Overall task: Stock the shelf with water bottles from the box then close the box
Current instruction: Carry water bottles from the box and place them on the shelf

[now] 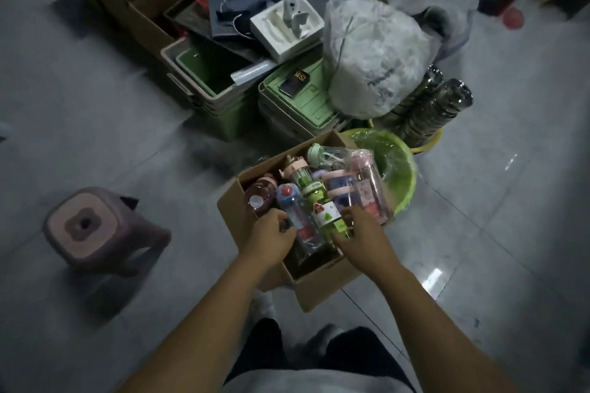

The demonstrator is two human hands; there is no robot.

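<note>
Grey floor tiles (127, 137) carry our open brown cardboard box (319, 290), packed with water bottles (367, 182); our left hand (271, 234) curls round the blue clear-plastic bottle (293, 204), our right hand (360, 233) clasps the green plastic bottle (322, 210) beside it.

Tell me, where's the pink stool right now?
In the head view, the stool stands on the floor at lower left, apart from the box of bottles, on the side of the left hand.
</note>
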